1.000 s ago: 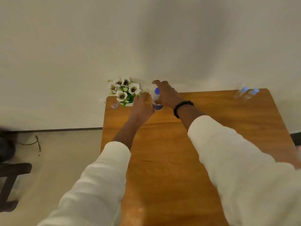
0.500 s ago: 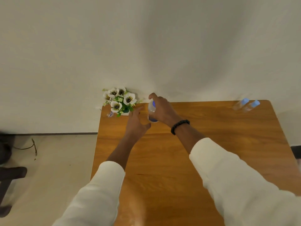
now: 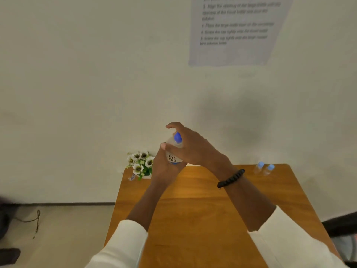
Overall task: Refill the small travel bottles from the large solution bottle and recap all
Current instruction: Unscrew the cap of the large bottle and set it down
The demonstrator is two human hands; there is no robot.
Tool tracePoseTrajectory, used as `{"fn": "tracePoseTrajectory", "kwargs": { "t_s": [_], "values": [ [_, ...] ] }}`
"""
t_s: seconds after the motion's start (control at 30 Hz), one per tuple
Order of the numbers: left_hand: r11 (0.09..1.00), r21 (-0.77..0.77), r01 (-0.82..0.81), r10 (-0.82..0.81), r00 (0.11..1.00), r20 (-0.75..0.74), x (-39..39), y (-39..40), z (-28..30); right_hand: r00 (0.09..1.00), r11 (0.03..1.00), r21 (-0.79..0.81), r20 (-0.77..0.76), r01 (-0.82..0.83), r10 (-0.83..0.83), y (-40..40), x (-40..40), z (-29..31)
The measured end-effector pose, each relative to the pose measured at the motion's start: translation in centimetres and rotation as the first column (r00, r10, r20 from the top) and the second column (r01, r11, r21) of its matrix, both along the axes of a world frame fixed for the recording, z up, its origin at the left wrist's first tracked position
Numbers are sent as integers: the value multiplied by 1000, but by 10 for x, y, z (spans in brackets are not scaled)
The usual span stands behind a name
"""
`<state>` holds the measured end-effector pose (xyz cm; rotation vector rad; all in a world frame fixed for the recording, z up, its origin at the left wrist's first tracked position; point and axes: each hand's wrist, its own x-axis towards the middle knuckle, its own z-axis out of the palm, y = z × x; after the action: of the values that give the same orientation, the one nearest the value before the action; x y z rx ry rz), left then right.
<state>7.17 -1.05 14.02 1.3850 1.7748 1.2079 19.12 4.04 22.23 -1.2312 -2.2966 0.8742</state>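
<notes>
by the look of it the refilling has barely begun. at the table's far left corner stands a small pot of white fabric-looking flowers. just right of it the left hand wraps round the body of the large solution bottle, smooth whitish plastic with dark lettering, lifted off the warm glossy wood. the right hand curls over its rounded blue cap, which is not yet off. further right, near the far right corner, two small travel bottles stand touching, clear with pale blue caps on, so uncapping, pouring and recapping seem to remain.
</notes>
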Motion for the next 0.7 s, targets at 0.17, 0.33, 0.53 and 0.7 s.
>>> {"fn": "tracePoseTrajectory", "kwargs": {
  "t_s": [0.17, 0.33, 0.53, 0.7],
  "values": [
    [996, 78, 50, -46, 998, -51, 26, -15, 50, 997, 986, 146, 6, 78, -80, -19, 26, 56],
    [990, 118, 80, -77, 997, -30, 56, -35, 74, 997, 982, 174, 18, 77, -81, -40, 53, 82],
    [982, 98, 159, -159, 987, -1, 78, -52, 81, 949, 979, 144, -302, 144, -95, -59, 90, 82],
    [982, 88, 170, -169, 985, -18, 81, -57, 85, 911, 999, -36, -412, -24, 7, -67, 106, 83]
  ]
}}
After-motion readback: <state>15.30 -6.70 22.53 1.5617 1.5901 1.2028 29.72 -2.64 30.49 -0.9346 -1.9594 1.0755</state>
